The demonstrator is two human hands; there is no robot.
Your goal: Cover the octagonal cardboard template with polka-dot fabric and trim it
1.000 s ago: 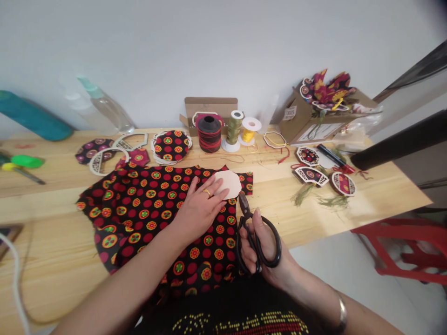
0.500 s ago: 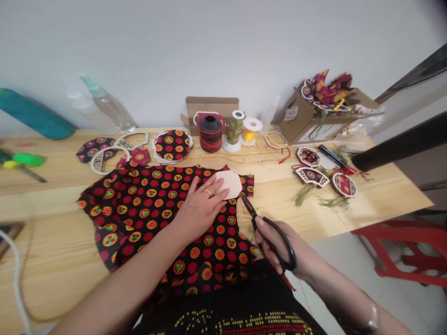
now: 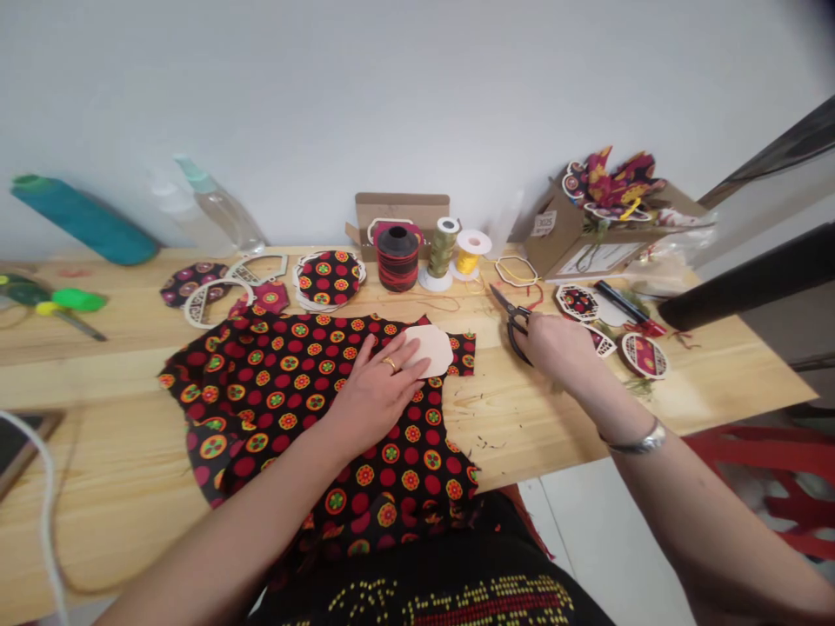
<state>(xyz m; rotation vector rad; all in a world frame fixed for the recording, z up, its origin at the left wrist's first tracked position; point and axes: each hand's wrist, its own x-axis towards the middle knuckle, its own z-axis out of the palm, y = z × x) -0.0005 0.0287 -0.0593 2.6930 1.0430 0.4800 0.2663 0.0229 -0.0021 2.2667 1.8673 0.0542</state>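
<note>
Black cloth with red dots and flowers (image 3: 287, 400) spreads over the wooden table. My left hand (image 3: 378, 391) lies on it with fingers spread, fingertips pressing on a pale rounded template (image 3: 433, 351) near the cloth's right end. To the right, my right hand (image 3: 557, 348) is wrapped around the handles of black scissors (image 3: 507, 306), whose blades point up and left, apart from the cloth. Small dark scraps (image 3: 489, 443) lie on the wood between cloth and scissors.
Thread spools (image 3: 397, 261) and a small cardboard box (image 3: 401, 205) stand at the back. Ornaments (image 3: 643, 356) and a marker (image 3: 621, 302) lie at the right, below a carton (image 3: 580, 235). Bottles (image 3: 225, 209), wooden frames and a screwdriver (image 3: 78, 320) are at the left.
My right hand has moved up and right with the scissors, away from the template and cloth edge. My left hand stays on the template. The view has shifted slightly.
</note>
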